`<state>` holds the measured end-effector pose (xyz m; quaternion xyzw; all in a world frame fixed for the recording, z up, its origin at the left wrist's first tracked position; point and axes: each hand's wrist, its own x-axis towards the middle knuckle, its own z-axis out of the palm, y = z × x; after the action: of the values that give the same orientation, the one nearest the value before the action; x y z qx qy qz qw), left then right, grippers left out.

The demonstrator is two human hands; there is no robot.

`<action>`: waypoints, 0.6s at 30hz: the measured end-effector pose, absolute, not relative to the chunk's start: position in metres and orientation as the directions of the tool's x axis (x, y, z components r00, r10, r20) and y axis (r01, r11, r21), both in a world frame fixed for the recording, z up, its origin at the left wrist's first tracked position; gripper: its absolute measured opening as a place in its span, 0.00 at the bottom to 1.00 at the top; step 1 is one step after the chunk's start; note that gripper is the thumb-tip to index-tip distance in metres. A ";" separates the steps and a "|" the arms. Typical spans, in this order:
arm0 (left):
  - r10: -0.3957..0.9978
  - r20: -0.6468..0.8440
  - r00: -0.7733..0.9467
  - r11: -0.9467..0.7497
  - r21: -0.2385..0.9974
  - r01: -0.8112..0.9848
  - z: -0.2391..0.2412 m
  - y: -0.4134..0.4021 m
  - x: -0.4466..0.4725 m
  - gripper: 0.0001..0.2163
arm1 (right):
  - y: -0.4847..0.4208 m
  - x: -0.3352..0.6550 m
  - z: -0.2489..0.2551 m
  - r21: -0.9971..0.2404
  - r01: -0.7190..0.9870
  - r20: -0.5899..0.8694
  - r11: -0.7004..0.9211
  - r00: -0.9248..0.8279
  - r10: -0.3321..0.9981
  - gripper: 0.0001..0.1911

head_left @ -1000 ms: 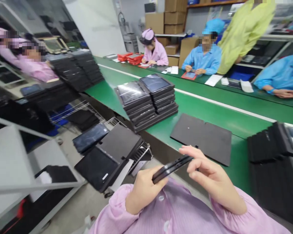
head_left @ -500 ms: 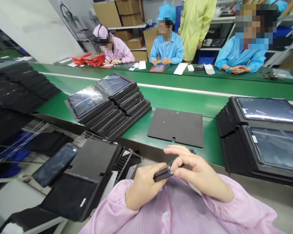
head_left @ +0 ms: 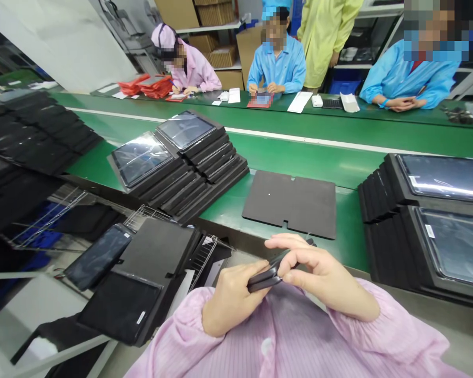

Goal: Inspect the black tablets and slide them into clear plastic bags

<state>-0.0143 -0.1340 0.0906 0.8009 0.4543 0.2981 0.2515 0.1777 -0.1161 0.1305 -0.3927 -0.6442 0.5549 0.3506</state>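
Observation:
Close to my chest, a slim black tablet (head_left: 263, 278) is seen nearly edge-on, so its faces are hidden. Its edge looks double, and I cannot make out whether it is one piece or two. My left hand (head_left: 233, 294) is closed around the near left end, thumb on top. At the other side, my right hand (head_left: 319, 268) pinches the edge between thumb and curled fingers, with one finger stretched above it. Beyond my hands, a dark grey foam tray (head_left: 289, 202) with notched edges lies flat on the green bench.
Foam trays with film-covered tablets form stacks, a middle stack (head_left: 181, 173) and a right stack (head_left: 453, 210). A dark stack (head_left: 31, 131) stands far left. A wire cart (head_left: 142, 215) at lower left carries more tablets. Co-workers sit across the green bench (head_left: 284, 140).
My view has tilted and shifted slightly, so the bench and stacks appear moved. Both hands keep nearly the same hold on the tablet. The co-worker in blue at centre has turned the head downward.

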 end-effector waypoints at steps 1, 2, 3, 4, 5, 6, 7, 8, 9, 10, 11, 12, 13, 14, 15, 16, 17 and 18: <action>0.879 0.249 0.406 -0.459 0.672 0.581 0.091 -0.134 -0.014 0.09 | -0.116 0.177 0.130 -0.990 0.117 0.021 0.081 -0.444 0.896 0.09; 0.882 0.247 0.402 -0.455 0.671 0.585 0.092 -0.134 -0.015 0.10 | -0.116 0.176 0.129 -0.989 0.120 0.026 0.087 -0.441 0.897 0.09; 0.885 0.242 0.398 -0.449 0.672 0.590 0.092 -0.134 -0.015 0.10 | -0.115 0.175 0.129 -0.988 0.123 0.031 0.094 -0.438 0.898 0.09; 0.887 0.238 0.397 -0.445 0.671 0.593 0.093 -0.134 -0.015 0.10 | -0.115 0.174 0.128 -0.987 0.127 0.036 0.101 -0.436 0.899 0.09; 0.887 0.235 0.397 -0.443 0.670 0.595 0.092 -0.134 -0.016 0.10 | -0.115 0.174 0.128 -0.985 0.130 0.042 0.109 -0.435 0.899 0.09; 0.888 0.237 0.395 -0.444 0.668 0.597 0.092 -0.134 -0.017 0.10 | -0.115 0.174 0.129 -0.984 0.134 0.049 0.119 -0.435 0.899 0.09; 0.886 0.241 0.397 -0.449 0.664 0.598 0.091 -0.134 -0.018 0.10 | -0.115 0.174 0.129 -0.982 0.137 0.055 0.127 -0.439 0.897 0.09; 0.880 0.253 0.401 -0.461 0.658 0.596 0.090 -0.134 -0.019 0.10 | -0.115 0.174 0.130 -0.981 0.143 0.057 0.134 -0.449 0.892 0.09; 0.873 0.268 0.408 -0.477 0.650 0.592 0.088 -0.134 -0.021 0.10 | -0.114 0.174 0.132 -0.979 0.151 0.055 0.140 -0.464 0.884 0.09; 0.863 0.285 0.417 -0.495 0.643 0.585 0.087 -0.134 -0.022 0.10 | -0.113 0.174 0.134 -0.976 0.161 0.049 0.144 -0.486 0.873 0.09; 0.853 0.301 0.426 -0.512 0.637 0.575 0.085 -0.134 -0.023 0.11 | -0.113 0.173 0.137 -0.974 0.168 0.044 0.149 -0.508 0.860 0.09; 0.843 0.314 0.437 -0.528 0.636 0.562 0.084 -0.133 -0.024 0.11 | -0.112 0.173 0.139 -0.972 0.177 0.037 0.152 -0.527 0.849 0.09; 0.836 0.325 0.443 -0.539 0.640 0.548 0.084 -0.133 -0.025 0.11 | -0.111 0.172 0.142 -0.971 0.185 0.031 0.155 -0.542 0.840 0.08; 0.832 0.336 0.442 -0.545 0.647 0.534 0.083 -0.132 -0.025 0.11 | -0.111 0.171 0.144 -0.969 0.192 0.027 0.158 -0.550 0.835 0.07; 0.830 0.346 0.438 -0.548 0.655 0.520 0.084 -0.132 -0.025 0.11 | -0.110 0.170 0.146 -0.967 0.198 0.025 0.161 -0.553 0.833 0.05; 0.828 0.356 0.432 -0.550 0.664 0.507 0.085 -0.131 -0.024 0.11 | -0.109 0.169 0.148 -0.965 0.205 0.024 0.164 -0.554 0.832 0.03; 0.827 0.367 0.425 -0.552 0.671 0.496 0.086 -0.130 -0.023 0.11 | -0.108 0.169 0.149 -0.962 0.215 0.021 0.167 -0.554 0.833 0.02; 0.826 0.377 0.419 -0.555 0.676 0.485 0.087 -0.129 -0.022 0.11 | -0.108 0.168 0.150 -0.959 0.225 0.017 0.170 -0.556 0.831 0.02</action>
<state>-0.0218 -0.1292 0.0868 0.8074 0.4059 0.3545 0.2401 0.1681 -0.1075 0.1499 -0.3726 -0.7084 0.5255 0.2884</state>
